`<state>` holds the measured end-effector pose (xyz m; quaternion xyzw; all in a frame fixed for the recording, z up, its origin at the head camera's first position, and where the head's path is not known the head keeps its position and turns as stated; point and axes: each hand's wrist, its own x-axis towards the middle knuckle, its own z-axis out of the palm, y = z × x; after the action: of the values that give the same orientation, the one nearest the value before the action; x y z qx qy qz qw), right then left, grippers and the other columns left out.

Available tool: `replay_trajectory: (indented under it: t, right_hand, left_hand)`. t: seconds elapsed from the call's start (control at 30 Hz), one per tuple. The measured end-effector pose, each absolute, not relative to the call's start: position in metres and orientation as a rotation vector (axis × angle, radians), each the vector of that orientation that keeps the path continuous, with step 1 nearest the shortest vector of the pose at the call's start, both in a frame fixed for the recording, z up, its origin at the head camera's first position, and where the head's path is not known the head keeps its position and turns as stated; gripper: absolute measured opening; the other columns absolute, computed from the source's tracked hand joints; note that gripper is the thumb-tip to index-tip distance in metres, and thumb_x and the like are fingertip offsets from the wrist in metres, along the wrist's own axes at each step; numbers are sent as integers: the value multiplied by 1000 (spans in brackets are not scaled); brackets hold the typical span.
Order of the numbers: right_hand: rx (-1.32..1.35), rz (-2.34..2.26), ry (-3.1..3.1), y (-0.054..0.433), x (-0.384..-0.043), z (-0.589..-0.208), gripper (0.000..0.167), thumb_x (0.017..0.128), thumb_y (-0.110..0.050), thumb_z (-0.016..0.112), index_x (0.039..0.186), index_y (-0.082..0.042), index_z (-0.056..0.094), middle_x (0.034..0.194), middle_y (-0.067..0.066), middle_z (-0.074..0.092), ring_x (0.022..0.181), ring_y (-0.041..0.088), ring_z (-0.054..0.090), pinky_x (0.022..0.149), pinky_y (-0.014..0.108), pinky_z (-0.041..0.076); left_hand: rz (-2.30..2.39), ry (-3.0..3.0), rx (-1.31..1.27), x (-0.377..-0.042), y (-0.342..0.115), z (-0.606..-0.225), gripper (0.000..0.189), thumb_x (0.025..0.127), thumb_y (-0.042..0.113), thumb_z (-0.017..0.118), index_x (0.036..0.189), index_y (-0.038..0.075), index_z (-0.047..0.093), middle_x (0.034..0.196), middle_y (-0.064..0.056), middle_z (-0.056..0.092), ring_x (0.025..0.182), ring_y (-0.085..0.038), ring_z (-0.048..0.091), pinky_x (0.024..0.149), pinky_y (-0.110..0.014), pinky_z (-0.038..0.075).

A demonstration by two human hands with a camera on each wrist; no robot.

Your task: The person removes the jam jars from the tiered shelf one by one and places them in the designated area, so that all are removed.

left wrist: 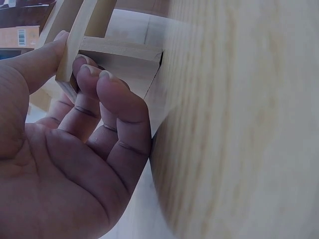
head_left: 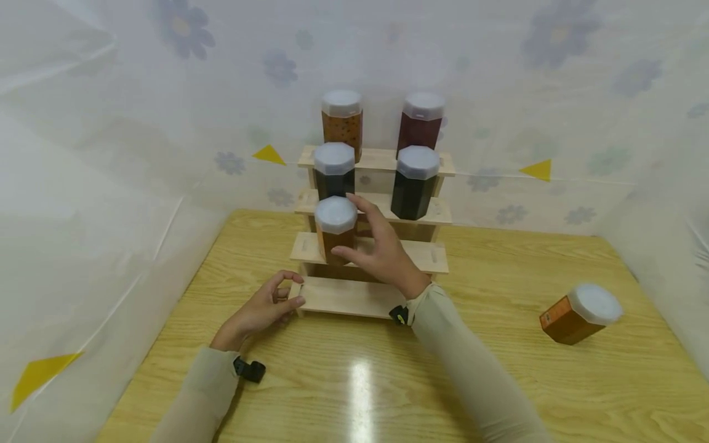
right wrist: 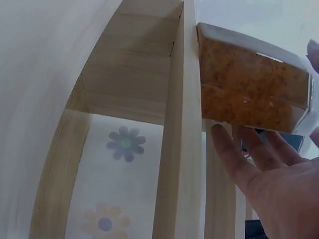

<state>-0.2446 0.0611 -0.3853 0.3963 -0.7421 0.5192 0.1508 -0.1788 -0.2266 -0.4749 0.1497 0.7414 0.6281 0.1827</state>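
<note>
A stepped wooden rack (head_left: 349, 295) with several tiers stands on the table. My left hand (head_left: 266, 306) pinches the left end of its lowest tier, thumb on top and fingers curled beneath, as the left wrist view (left wrist: 75, 144) shows. On the tier above, at the left, is an upright jar (head_left: 336, 224) of orange-brown contents with a white lid. My right hand (head_left: 382, 249) holds this jar from its right side, thumb across the front and index finger near the lid. Up close in the right wrist view, the jar (right wrist: 249, 79) has its base right at the tier's board.
Two dark jars (head_left: 415, 184) (head_left: 335, 169) stand one tier higher. On the top tier are a speckled orange jar (head_left: 342, 126) and a dark red jar (head_left: 421, 126). Another orange-brown jar (head_left: 578, 314) is on the table at right. A flowered sheet (head_left: 482, 74) hangs behind.
</note>
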Motion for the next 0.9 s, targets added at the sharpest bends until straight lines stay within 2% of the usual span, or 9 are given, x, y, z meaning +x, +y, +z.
replay_trajectory:
  t: [0.2, 0.4, 0.63, 0.9]
  right_hand:
    - [1127, 1443, -2122, 57, -244, -386, 87, 85, -8, 87, 157, -10, 38, 151, 14, 45, 132, 26, 50, 102, 45, 50]
    - [1121, 1462, -2104, 54, -245, -388, 77, 88, -6, 84, 154, -9, 44, 142, 16, 48, 126, 28, 53, 96, 40, 55]
    - [1110, 1446, -2103, 50, -244, -389, 79, 86, -8, 87, 153, -10, 45, 140, 18, 48, 126, 29, 54, 94, 36, 56]
    - [1068, 1437, -2114, 49, -241, -388, 78, 85, -9, 87, 151, -9, 46, 143, 17, 52, 125, 30, 58, 92, 39, 57]
  left_hand:
    - [1780, 2085, 409, -179, -226, -475, 40, 107, 14, 62, 139, 6, 40, 72, -5, 50, 57, -14, 43, 55, -28, 42]
    - [1768, 2098, 396, -179, -226, -474, 40, 107, 15, 62, 139, 6, 40, 73, -5, 51, 57, -15, 43, 55, -28, 42]
    - [1748, 2125, 386, -178, -226, -474, 40, 106, 16, 62, 139, 7, 41, 72, -5, 51, 57, -15, 44, 55, -29, 42]
    - [1746, 2128, 412, -179, -226, -475, 40, 107, 16, 61, 139, 6, 40, 72, -5, 49, 57, -14, 42, 54, -28, 41]
